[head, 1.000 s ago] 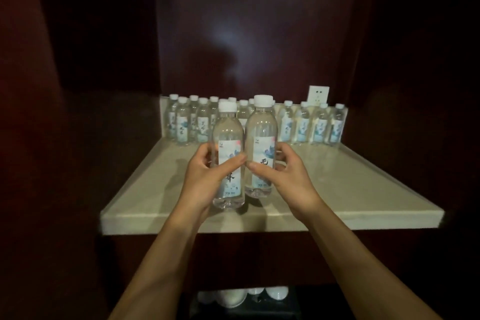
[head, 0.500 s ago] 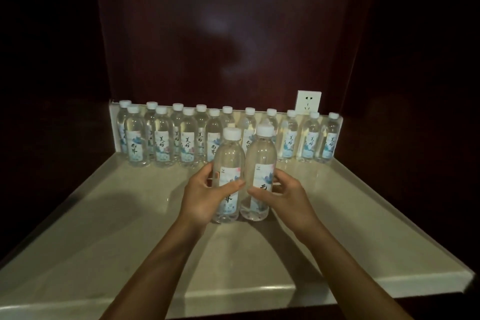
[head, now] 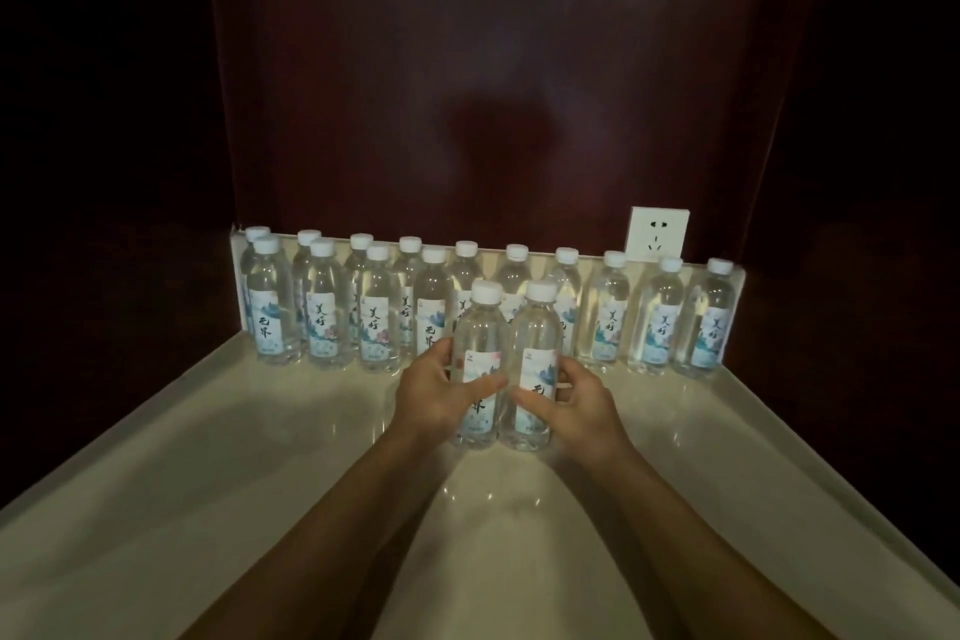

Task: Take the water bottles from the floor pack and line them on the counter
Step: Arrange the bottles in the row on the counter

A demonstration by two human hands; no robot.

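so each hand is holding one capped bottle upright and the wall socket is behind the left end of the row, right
Not quite. The head view shows the wall socket behind the right end of the row of bottles, not the left. The rest holds: the left hand grips one capped bottle and the right hand grips the other bottle, both upright above the counter.

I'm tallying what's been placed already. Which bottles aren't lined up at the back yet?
The two held bottles: the left hand grips one, the right hand the other, both in front of the row.
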